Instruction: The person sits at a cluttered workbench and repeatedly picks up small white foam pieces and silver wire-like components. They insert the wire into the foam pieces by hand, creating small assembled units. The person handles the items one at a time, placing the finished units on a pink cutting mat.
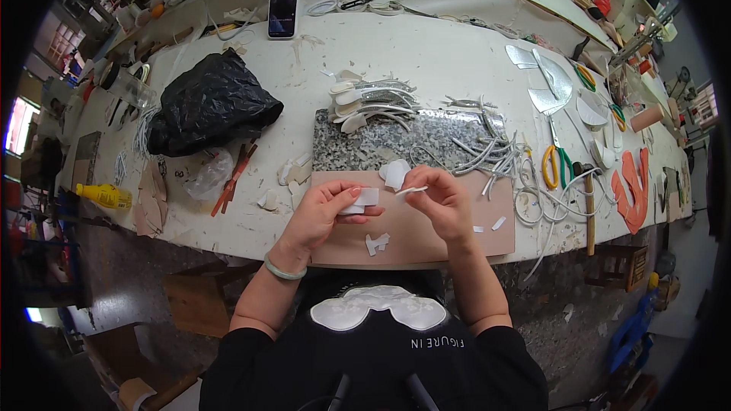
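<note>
My left hand [326, 213] pinches a small white flat piece [362, 199] over a tan cutting mat [426, 234]. Close beside it, my right hand [442, 199] holds a thin white strip [410, 191] whose tip reaches toward the white piece. A pale green bangle [283, 270] circles my left wrist. Another white cut piece [395, 173] lies just beyond my fingers, at the edge of a speckled granite slab [365, 146]. A small white offcut [376, 243] rests on the mat below my hands.
A pile of white strips [487, 154] and a stack of silvery shaped pieces [369, 101] sit on the slab. Black plastic bag [209, 103] at left, phone [283, 6] at the back. Yellow-green scissors [554, 161], a hammer [588, 209], and orange pieces [632, 186] lie right.
</note>
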Motion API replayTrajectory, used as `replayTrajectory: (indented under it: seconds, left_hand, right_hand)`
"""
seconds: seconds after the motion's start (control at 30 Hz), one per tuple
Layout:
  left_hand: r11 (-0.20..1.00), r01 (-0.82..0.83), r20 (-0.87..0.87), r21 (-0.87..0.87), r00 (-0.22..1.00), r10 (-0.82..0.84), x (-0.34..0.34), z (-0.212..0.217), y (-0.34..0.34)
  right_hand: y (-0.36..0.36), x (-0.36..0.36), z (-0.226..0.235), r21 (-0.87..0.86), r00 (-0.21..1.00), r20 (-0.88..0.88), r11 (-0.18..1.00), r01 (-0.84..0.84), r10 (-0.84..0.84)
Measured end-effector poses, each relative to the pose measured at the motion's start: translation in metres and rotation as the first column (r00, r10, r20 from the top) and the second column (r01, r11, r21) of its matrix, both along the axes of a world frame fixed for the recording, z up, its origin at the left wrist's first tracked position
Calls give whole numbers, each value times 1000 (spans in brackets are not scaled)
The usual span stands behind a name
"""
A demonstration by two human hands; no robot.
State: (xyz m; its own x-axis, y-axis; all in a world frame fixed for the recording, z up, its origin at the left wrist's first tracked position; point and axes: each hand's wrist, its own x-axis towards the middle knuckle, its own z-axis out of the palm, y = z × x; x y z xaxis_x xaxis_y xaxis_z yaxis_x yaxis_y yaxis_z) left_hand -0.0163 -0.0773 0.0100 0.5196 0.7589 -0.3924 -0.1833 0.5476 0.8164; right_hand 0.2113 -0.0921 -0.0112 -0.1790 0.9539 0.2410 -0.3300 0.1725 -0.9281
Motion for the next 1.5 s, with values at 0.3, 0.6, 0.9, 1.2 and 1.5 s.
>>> replayTrajectory:
  seconds: [0.3, 0.6, 0.9, 1.2, 1.5]
  left_hand:
    - [992, -37, 143, -119, 988, 54, 0, -14, -9]
    - [997, -38, 84, -63, 996, 43, -17, -16, -5]
    - [985, 139, 485, -101, 872, -73, -14, -25, -3]
    - [974, 98, 525, -205, 851, 24, -5, -29, -11]
    - [994, -55, -64, 90, 996, 61, 3, -15, -10]
  right_hand:
    - [-3, -20, 3, 198, 727, 676, 980, -24, -119]
    - [10, -16, 20, 499, 331, 792, 856, 131, -513]
    - [-5, -40, 5, 464, 681, 656, 885, -23, -326]
    - [-11, -34, 0, 534, 737, 549, 844, 52, -393]
    - [-17, -6, -6, -89, 971, 230, 992, 86, -63]
